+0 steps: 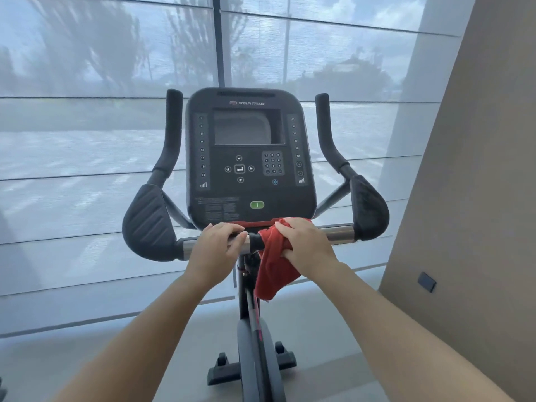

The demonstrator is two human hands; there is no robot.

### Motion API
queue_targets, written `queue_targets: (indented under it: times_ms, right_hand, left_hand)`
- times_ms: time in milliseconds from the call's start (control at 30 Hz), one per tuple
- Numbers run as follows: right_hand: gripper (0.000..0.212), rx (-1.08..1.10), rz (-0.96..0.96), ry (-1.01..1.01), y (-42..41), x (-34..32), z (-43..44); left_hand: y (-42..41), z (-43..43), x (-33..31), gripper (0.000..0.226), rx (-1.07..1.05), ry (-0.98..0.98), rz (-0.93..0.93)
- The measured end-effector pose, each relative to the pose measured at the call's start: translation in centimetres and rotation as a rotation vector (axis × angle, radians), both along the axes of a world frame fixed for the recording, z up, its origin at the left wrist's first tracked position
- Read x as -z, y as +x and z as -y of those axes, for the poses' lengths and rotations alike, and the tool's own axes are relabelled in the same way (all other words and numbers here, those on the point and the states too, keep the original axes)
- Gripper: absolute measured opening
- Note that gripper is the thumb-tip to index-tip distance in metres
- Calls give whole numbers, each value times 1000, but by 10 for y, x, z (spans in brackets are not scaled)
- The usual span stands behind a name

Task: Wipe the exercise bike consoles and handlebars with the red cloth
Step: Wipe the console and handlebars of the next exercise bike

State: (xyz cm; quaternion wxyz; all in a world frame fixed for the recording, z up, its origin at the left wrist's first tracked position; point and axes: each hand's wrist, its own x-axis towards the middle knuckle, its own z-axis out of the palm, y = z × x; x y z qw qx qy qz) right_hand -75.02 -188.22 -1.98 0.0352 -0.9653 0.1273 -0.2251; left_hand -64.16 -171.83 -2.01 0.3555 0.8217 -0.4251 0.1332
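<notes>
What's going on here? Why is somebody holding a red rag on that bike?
A person is cleaning an exercise bike. Their right hand grips a red cloth against the shiny handlebar, just right of the middle and right under the console. Part of the cloth hangs down below the bar. Their left hand holds the bar on the other side of the middle.

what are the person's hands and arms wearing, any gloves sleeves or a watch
Nothing worn shows. The left hand and right hand have no gloves, rings or watch. The left arm and right arm carry no sleeve, band or marking up to the picture's lower edge.
</notes>
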Motion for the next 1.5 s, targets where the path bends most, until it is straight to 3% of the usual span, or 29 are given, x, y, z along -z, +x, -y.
queue_targets:
  times_ms: [333,533,633,767,967,1233,1500]
  right_hand:
    - [60,195,-57,44,-11,-6,9]
    - [55,46,-6,125,-2,-5,-10]
    - [56,111,37,196,-18,-8,1]
    - [56,233,66,-19,-24,3,-2]
    - [74,171,-14,-89,-8,19,-16]
    - [53,126,3,-141,0,8,-5]
    - [52,3,28,-153,1,14,2]
  left_hand:
    - [4,-3,6,26,45,-17,86]
    - [11,-6,6,31,102,27,86]
    - [13,-8,4,34,137,61,70]
    - [13,-8,3,37,136,99,64]
    - [12,-8,4,38,136,144,125]
    - [53,-17,-9,38,32,203,197]
    - [50,-13,0,49,-39,290,341]
